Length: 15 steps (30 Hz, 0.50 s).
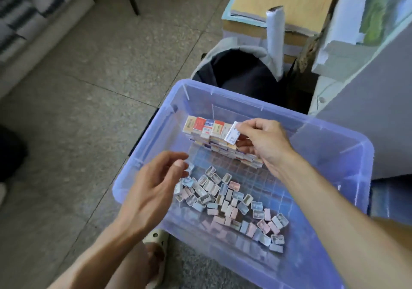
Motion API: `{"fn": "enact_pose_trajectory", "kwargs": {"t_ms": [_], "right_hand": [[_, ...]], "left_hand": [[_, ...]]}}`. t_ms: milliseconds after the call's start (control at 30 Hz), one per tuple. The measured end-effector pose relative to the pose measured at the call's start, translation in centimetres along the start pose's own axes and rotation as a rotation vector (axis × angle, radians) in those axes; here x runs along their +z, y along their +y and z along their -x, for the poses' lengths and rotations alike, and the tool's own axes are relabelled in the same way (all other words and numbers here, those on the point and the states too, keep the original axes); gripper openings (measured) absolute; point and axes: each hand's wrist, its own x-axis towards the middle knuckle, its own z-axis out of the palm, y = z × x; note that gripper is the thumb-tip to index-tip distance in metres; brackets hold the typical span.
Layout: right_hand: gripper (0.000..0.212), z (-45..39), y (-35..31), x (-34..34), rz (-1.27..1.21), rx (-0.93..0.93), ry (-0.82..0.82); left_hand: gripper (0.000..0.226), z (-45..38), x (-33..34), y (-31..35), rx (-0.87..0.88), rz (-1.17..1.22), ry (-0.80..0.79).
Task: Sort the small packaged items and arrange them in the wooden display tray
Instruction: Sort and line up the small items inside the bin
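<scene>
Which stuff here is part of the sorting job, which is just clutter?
Job: right hand pinching a white packet; stacked packets; loose packets; blue bin; left hand, open.
Clutter: cardboard box; dark bag; sandal.

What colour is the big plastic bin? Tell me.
Translucent blue-violet bin, seen clearly in the head view.

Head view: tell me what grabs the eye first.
A clear blue bin fills the lower right. Loose packets litter its floor, and neat stacks stand at its far side. The right hand pinches a white packet above the stacks; the left hand hovers open.
</scene>
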Motion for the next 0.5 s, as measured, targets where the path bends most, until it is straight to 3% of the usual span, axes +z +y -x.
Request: {"fn": "enact_pose_trajectory", "kwargs": {"t_ms": [267,500], "right_hand": [[0.005,-2.4,-1.0,5.3,0.156,0.132,-0.046],[0.011,-6.8,-0.3,12.1,0.232,0.033,0.05]], "left_hand": [[0.026,6.1,0.3,1.7,-0.224,0.133,0.333],[0.03,7.5,0.1,-1.0,-0.253,0.256,0.521]]}}
